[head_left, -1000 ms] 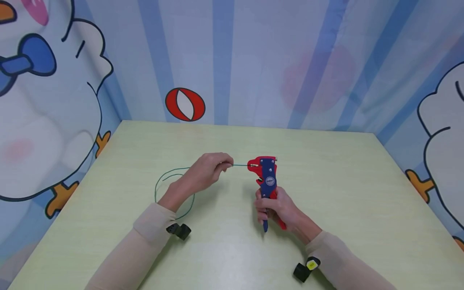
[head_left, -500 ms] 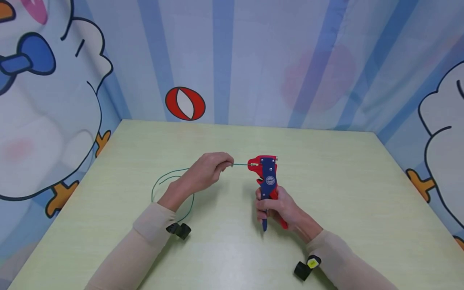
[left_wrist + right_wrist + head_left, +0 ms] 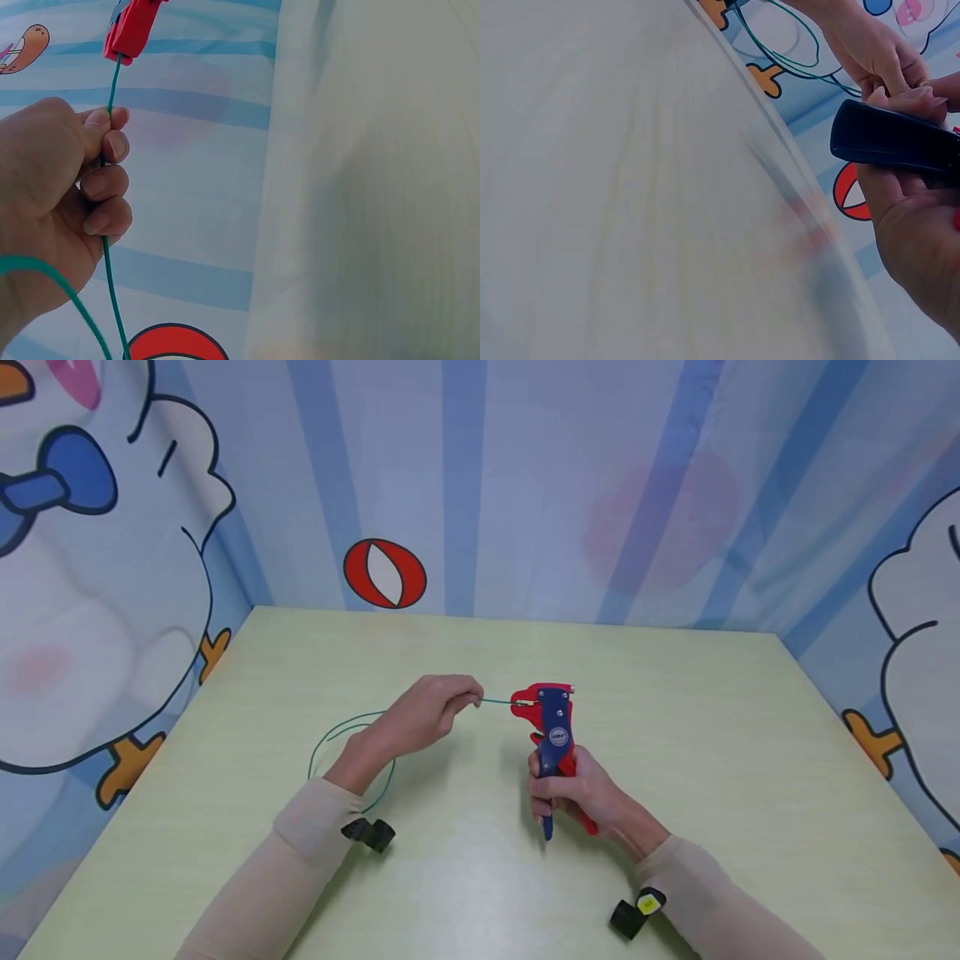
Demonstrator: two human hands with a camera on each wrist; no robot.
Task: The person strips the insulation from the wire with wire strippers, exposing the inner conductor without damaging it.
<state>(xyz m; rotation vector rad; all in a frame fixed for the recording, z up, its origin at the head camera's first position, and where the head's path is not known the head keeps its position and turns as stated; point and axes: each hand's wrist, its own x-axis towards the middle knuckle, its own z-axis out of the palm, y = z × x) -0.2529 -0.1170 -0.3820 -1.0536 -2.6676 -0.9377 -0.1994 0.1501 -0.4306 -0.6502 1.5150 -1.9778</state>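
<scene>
My left hand (image 3: 427,714) pinches a thin green wire (image 3: 495,701) between thumb and fingers, and the other fingers curl round it in the left wrist view. One end of the wire runs into the red jaws of a red and blue wire stripper (image 3: 556,718). The rest of it loops loosely behind the left wrist. With its fingers wrapped round the handles, my right hand (image 3: 573,789) holds the stripper upright above the table. The right wrist view shows a dark blue handle (image 3: 892,135) in that hand. Inside the jaws, the wire's tip is hard to make out.
Under both hands lies a pale wooden table (image 3: 465,893). A blue striped curtain (image 3: 525,485) with cartoon figures hangs behind it and along its sides. Small black cameras (image 3: 369,835) are strapped at both wrists.
Both hands and the stripper stay almost in place. The loose wire loop behind the left wrist has shifted slightly to the left.
</scene>
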